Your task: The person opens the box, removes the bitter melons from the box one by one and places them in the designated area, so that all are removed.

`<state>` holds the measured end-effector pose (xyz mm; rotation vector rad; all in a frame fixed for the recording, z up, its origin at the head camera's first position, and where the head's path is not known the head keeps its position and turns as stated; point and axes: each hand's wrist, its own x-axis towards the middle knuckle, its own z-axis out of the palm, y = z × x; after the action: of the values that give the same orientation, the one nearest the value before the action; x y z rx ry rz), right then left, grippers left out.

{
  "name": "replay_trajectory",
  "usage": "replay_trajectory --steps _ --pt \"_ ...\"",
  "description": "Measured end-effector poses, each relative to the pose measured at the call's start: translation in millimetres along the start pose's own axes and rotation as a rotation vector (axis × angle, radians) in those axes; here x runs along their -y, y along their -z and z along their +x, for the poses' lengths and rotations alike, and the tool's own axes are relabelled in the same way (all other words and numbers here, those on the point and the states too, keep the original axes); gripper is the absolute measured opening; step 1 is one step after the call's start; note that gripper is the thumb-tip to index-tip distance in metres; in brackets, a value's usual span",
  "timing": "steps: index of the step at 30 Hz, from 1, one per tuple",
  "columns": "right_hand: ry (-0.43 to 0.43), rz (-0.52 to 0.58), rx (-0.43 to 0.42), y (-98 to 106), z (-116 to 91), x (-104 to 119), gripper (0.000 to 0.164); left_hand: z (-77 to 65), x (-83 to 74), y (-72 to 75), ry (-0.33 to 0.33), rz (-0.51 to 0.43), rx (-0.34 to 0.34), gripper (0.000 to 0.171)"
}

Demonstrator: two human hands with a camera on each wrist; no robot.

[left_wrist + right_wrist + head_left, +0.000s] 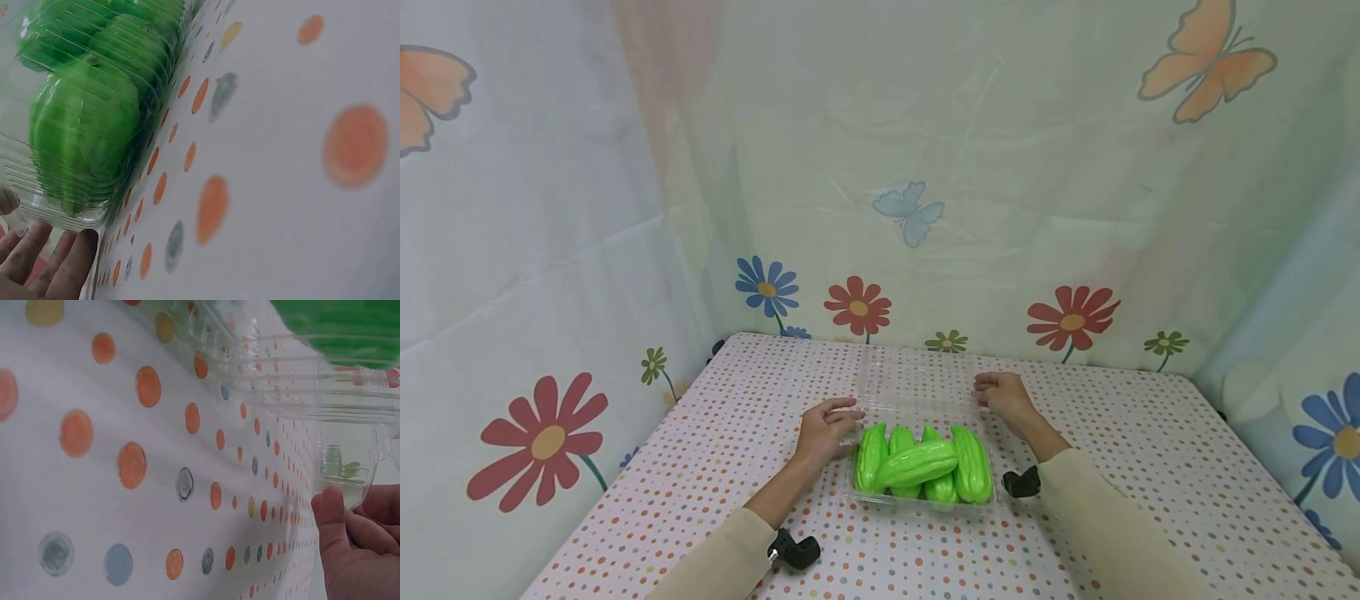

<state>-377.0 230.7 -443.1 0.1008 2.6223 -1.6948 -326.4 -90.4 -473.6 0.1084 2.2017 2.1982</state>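
Observation:
A clear plastic clamshell box [917, 502] lies with its lid [917, 379] folded back toward the far wall. Inside it are several bright green, ridged, gourd-like vegetables [917, 465], one lying across the others. My left hand [826, 432] is at the box's far left corner, its fingers extended beside the plastic; in the left wrist view the fingertips [87, 240] are close against the corner, and contact is hard to tell. My right hand [1007, 402] pinches the right edge of the lid between thumb and fingers, seen also in the right wrist view [359, 544].
The table [1150, 467] wears a white cloth with coloured dots. Curtains [917, 125] printed with flowers and butterflies close off the back and both sides. Black wrist devices [1021, 482] hang below both sleeves.

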Motion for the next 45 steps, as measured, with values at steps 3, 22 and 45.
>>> replay_trajectory --steps 3,22,45 --pt "0.004 0.002 0.002 0 0 -1 0.044 0.1 0.8 0.3 -0.007 -0.005 0.003 0.044" --pt "-0.035 -0.105 -0.086 2 -11 6 0.047 0.3 1.3 -0.4 0.002 -0.012 -0.001 0.045" --pt "0.109 -0.212 -0.114 -6 -39 42 0.049 2.0 2.7 0.9 -0.007 -0.021 0.009 0.047"
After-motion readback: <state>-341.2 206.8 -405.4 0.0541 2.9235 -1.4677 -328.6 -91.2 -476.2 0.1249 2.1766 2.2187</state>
